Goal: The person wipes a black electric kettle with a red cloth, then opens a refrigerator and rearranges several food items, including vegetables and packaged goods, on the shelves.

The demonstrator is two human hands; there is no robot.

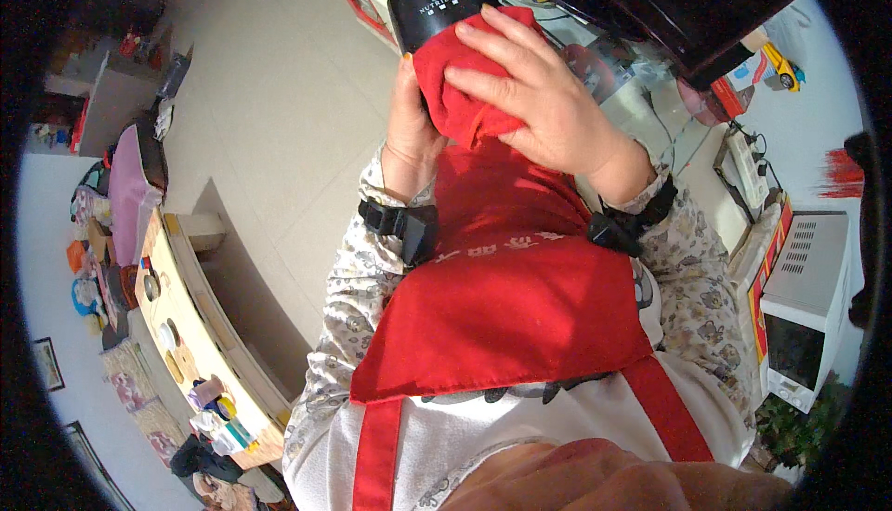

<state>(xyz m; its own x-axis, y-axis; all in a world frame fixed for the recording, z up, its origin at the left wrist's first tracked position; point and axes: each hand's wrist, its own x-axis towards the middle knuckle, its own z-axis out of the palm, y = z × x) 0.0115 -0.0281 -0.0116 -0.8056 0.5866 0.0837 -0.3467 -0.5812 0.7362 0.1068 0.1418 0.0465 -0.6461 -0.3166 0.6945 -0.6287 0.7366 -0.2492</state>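
Note:
A glossy black container (439,6) with Nutrilite lettering is held up before my chest. My left hand (411,128) grips its near left side, with the thumb along the edge. Over its near right part lies a bunched red cloth (463,86). My right hand (550,93) presses on this cloth from above, fingers spread across it. The underside of the container and the left fingers are hidden. Below both hands hangs the red apron (502,316) that I wear, and a black strap device sits on each wrist.
Ahead stands a glass-topped cabinet (380,27) under a large black screen (627,2). To the right are a power strip (746,162) with cables and a white microwave oven (801,302). A wooden table (185,365) with several small items stands left, on the tiled floor (279,93).

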